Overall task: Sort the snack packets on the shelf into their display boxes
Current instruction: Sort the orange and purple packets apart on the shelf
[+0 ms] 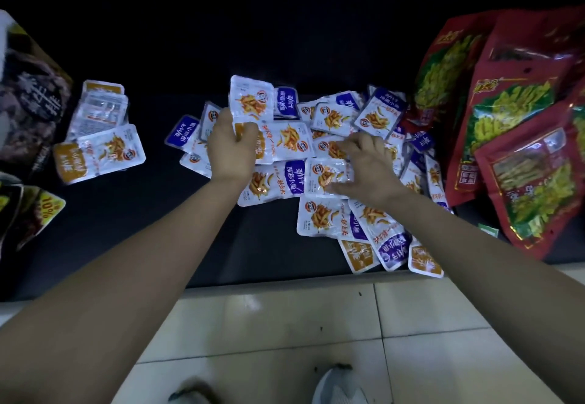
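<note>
Could lose the slick orange-banded packets (250,96) gripped in the curled left hand (232,142), or drag a purple-banded neighbour (294,175) along with the fish-snack packet (326,175) pinched between thumb and fingers of the right hand (364,166), given the overlapping heap (380,112) on the dark shelf (126,229), with a few more overhanging its front edge. Cannot make out any display box in the gloom: just a small sorted stack (101,118) at left, red bags (506,118) at right, shelf back lost in black.
</note>
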Demonstrator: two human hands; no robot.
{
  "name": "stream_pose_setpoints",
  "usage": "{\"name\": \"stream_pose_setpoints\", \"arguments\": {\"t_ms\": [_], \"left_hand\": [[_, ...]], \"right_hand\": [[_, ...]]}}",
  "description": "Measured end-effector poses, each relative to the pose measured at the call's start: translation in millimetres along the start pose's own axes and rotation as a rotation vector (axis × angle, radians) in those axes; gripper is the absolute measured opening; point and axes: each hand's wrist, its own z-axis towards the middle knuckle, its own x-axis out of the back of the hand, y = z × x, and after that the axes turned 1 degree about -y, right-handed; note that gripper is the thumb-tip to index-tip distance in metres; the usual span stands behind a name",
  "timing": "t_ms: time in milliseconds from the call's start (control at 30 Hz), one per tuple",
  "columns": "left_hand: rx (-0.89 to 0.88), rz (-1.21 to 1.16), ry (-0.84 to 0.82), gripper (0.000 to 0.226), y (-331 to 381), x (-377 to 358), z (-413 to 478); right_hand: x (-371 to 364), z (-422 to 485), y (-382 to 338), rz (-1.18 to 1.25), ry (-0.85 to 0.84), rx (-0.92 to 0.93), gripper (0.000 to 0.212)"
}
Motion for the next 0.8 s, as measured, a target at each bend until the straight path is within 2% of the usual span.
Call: {"name": "stream_pose_setpoints", "arguments": {"t_ms": [100,133,233,300,367,400,467,500,600,633,733,800], "left_hand": [[0.026,0.008,-0.019,0.012,-3.3,15.3,-4.8],[0.044,-0.001,-0.021,0.016,-6.0,20.7,-4.7],[0.13,-0.001,-0.075,0.015,-11.7,36.9,-7.5],[0.166,-0.006,-0.126,0.014,-15.5,44.6,-10.5],[0.173,-0.021,-0.189,0.015,-15.6,49.0,-15.6],[0.166,-0.037,-0.213,0.014,-14.8,50.8,-18.1],[0.171,-0.09,-0.246,0.01,-11.8,54.7,-22.9],[0.176,-0.117,-0.257,0.01,-10.2,58.1,-25.1],[0.195,-0.184,-0.225,0.013,-10.2,68.0,-29.1],[0.198,-0.196,-0.201,0.016,-9.8,72.1,-30.2],[0.254,-0.239,-0.205,0.032,-4.9,83.7,-34.3],[0.283,-0.293,-0.264,0.038,-3.2,93.7,-36.9]], "right_hand": [[0.6,2.4,-9.4,-0.009,0.046,-0.015,0.057],[2.4,2.7,-13.1,0.075,0.074,-0.048,0.05],[15.8,5.2,-28.9,0.544,0.177,-0.176,0.031],[24.5,12.0,-41.4,0.822,0.198,-0.252,0.029],[28.4,17.0,-55.5,1.049,0.098,-0.309,0.04],[26.8,19.7,-63.0,1.106,0.03,-0.31,0.037],[19.3,17.3,-79.4,1.112,-0.113,-0.256,0.015],[12.3,18.1,-84.3,1.069,-0.161,-0.234,0.014],[0.0,15.4,-98.0,0.991,-0.277,-0.244,0.054],[-2.4,14.7,-104.9,0.988,-0.303,-0.23,0.06],[-13.7,14.8,-124.7,0.955,-0.308,-0.206,0.04],[-20.5,17.7,-137.7,0.955,-0.192,-0.226,0.031]]}}
